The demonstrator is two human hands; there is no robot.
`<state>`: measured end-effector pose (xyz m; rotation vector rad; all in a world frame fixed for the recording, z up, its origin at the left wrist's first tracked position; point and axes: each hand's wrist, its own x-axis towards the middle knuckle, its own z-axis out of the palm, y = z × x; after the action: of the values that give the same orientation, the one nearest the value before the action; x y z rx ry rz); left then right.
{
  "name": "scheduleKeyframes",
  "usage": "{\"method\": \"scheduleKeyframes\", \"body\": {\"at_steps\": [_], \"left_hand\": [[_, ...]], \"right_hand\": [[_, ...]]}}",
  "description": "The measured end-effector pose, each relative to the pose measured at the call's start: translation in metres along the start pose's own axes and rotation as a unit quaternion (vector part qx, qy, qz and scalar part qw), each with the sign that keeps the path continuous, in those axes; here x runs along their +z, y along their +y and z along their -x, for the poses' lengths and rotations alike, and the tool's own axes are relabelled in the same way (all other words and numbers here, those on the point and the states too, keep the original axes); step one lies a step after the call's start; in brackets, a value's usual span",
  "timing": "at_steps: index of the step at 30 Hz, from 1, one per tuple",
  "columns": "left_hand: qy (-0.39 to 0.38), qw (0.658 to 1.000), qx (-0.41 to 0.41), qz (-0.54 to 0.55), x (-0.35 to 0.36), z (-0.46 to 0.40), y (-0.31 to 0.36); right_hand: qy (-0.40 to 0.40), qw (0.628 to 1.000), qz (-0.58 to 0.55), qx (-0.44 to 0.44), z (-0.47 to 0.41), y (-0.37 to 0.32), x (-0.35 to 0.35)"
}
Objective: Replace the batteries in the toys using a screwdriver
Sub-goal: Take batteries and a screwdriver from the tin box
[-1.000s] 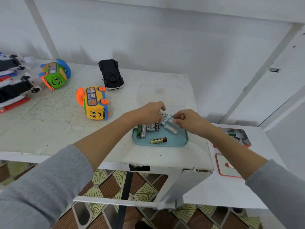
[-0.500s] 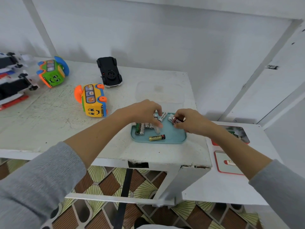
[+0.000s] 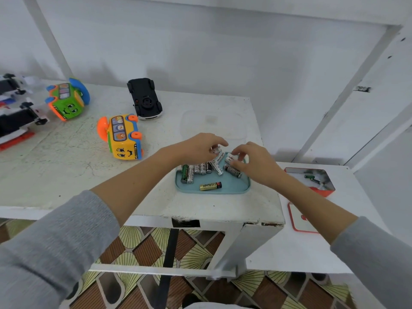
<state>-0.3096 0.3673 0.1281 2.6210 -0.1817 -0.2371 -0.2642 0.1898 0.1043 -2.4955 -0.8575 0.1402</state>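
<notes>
White table (image 3: 66, 175) carries a blue tray (image 3: 223, 190) of batteries (image 3: 201, 169). Left hand (image 3: 200, 148) and right hand (image 3: 256, 161) each pinch one battery above the tray. Step: battery selection. Next: carry cells to the yellow bus toy (image 3: 123, 139), left of the tray.

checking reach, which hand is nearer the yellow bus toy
Left. The left hand is over the tray's far left corner, on the yellow bus toy side; the right hand is further right.

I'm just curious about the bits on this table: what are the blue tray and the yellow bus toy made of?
The blue tray looks like matte moulded plastic or silicone: soft rounded rim, no shine. The yellow bus toy looks like glossy hard plastic: bright solid colours, light glints, printed faces. The table seems painted wood, chipped at its front edge.
</notes>
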Motion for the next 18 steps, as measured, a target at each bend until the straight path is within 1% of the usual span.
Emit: {"method": "scheduleKeyframes", "body": {"at_steps": [2,3,6,10,14,18], "left_hand": [[0.017,1.0,0.015,0.011,0.004,-0.003,0.0],[0.023,0.999,0.022,0.011,0.005,-0.005,-0.001],[0.027,0.998,0.055,0.022,0.01,-0.008,-0.001],[0.044,0.995,0.083,0.034,0.015,-0.012,-0.001],[0.08,0.992,0.087,0.041,0.014,-0.015,0.001],[0.118,0.987,0.078,0.072,0.005,-0.015,0.002]], "right_hand": [[0.041,0.999,-0.024,0.013,-0.002,0.004,-0.007],[0.048,0.998,-0.041,0.022,-0.003,0.006,-0.01],[0.04,0.995,-0.089,0.037,-0.002,0.011,-0.019],[0.025,0.994,-0.098,0.05,-0.001,0.018,-0.02],[0.015,0.991,-0.12,0.063,-0.001,0.019,-0.017],[0.015,0.987,-0.139,0.072,-0.003,0.02,-0.018]]}}
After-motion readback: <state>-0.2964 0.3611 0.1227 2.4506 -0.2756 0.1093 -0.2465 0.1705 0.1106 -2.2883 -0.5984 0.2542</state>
